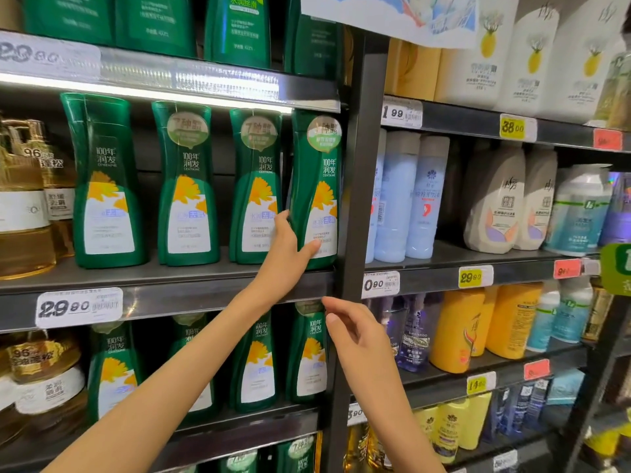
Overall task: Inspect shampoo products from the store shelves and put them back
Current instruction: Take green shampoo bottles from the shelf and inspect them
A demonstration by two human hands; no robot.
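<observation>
Right hand [355, 331] nearest, raised just before grey metal shelf edge [191, 295], fingers loosely spread, holding nothing. Left hand [290, 247] further in, thumb across front and fingers round left side of tall dark-green plastic shampoo bottle with yellow flower label [317, 186]. Bottle upright at right end of middle-shelf row, beside black upright post [355, 165]. Three matching green bottles [186, 186] stand to its left.
</observation>
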